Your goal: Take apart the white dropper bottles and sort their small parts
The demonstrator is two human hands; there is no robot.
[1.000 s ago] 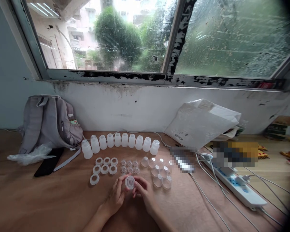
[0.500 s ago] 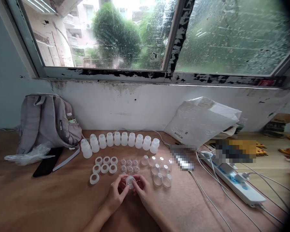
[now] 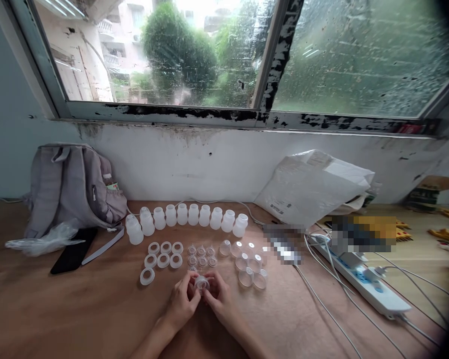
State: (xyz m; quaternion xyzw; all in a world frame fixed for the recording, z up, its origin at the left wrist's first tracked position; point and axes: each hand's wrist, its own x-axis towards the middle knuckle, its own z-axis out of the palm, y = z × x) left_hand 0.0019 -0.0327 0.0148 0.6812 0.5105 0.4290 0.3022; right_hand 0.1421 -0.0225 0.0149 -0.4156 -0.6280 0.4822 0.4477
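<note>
Between my two hands is a small translucent bottle collar (image 3: pixel 201 283), with what looks like a clear nipple in it. My left hand (image 3: pixel 184 298) pinches its left side and my right hand (image 3: pixel 217 295) its right side, thumbs towards me. Just beyond my fingers stand several clear silicone nipples (image 3: pixel 202 250) in short rows. To their left lie several white ring collars (image 3: pixel 163 261), one set nearer me. On the right are several clear dome caps (image 3: pixel 246 277). Small frosted bottles (image 3: pixel 193 214) form an arc behind; the two leftmost (image 3: pixel 134 230) have tops on.
A grey backpack (image 3: pixel 73 189), a crumpled plastic bag (image 3: pixel 47 243) and a black flat object (image 3: pixel 73 252) are at left. Against the wall at right leans a white plastic bag (image 3: pixel 318 187). A power strip (image 3: pixel 377 294) with trailing cables lies at right. Part of another person's hand shows at the right edge.
The collar has tilted in my fingers and its face now looks less towards me. My hands stay in nearly the same place. The view has shifted slightly.
</note>
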